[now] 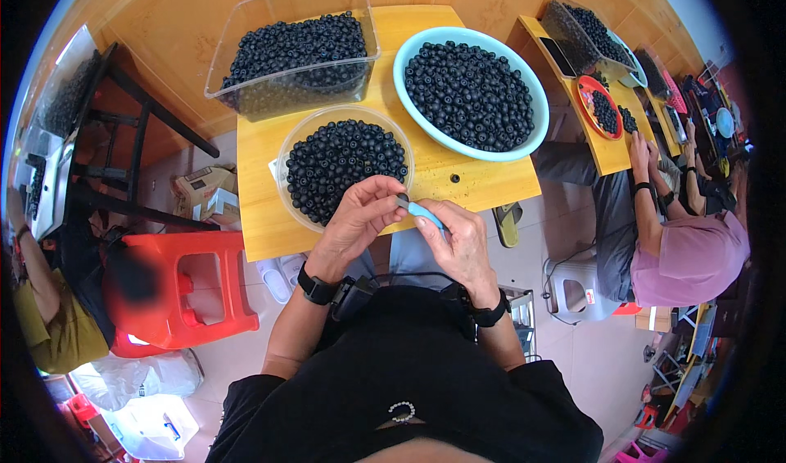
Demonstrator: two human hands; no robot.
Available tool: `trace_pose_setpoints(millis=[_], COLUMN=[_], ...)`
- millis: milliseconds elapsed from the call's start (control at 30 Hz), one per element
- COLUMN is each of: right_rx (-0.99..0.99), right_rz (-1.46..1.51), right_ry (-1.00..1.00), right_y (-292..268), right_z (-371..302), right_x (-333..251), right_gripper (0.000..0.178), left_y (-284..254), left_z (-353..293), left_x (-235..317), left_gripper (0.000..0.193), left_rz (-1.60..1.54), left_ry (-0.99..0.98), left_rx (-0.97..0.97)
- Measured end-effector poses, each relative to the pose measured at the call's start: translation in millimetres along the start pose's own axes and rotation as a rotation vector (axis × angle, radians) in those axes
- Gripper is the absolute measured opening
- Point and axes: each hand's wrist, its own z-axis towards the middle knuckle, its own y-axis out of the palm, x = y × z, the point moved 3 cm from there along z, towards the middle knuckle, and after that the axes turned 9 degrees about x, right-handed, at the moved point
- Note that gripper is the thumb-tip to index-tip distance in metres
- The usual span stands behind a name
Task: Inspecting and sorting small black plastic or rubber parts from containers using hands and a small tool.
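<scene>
My left hand (366, 215) pinches one small dark bead (401, 198) between thumb and fingertips, just past the table's near edge. In my right hand (460, 240) is a small knife with a light blue handle (422, 212); its short blade is against or right beside the bead. Close behind my left hand stands a round clear tub (286, 148) of black beads. A light blue basin (540, 119) heaped with similar beads sits farther right. One loose bead (455, 179) lies on the wood in front of the basin, among fine crumbs.
A rectangular clear bin (372, 33) of beads stands at the back left of the yellow wooden table (499, 180). Red plastic stool (192, 287) and black chair frame (131, 127) are at left. To the right, a person in pink (692, 258) works at another table holding a red tray (583, 86).
</scene>
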Motion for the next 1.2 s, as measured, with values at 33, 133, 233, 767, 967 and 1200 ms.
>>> trace_pose_setpoints(millis=[33,133,233,767,967,1200], right_rx=[-0.002,0.008,0.009,0.049,0.013,-0.066], right_rz=[-0.004,-0.007,-0.012,-0.023,0.534,0.872], right_ry=[0.006,0.012,0.021,0.276,0.404,0.569], right_y=[0,-1,-2,-24,-10,15], right_z=[0,-1,-2,-5,-4,-3], right_x=[0,0,1,39,16,20], right_gripper=[0.017,0.017,0.018,0.023,0.022,0.008], left_y=[0,2,2,23,16,15], left_z=[0,0,1,-3,-1,-5], left_x=[0,0,-1,7,-1,-1], left_gripper=[0.018,0.015,0.013,0.011,0.009,0.011], left_rz=[0.000,-0.011,0.006,0.067,0.130,0.275], left_ry=[0.000,-0.012,-0.026,-0.044,-0.026,0.021], left_rx=[0.000,-0.001,0.006,-0.072,0.002,-0.012])
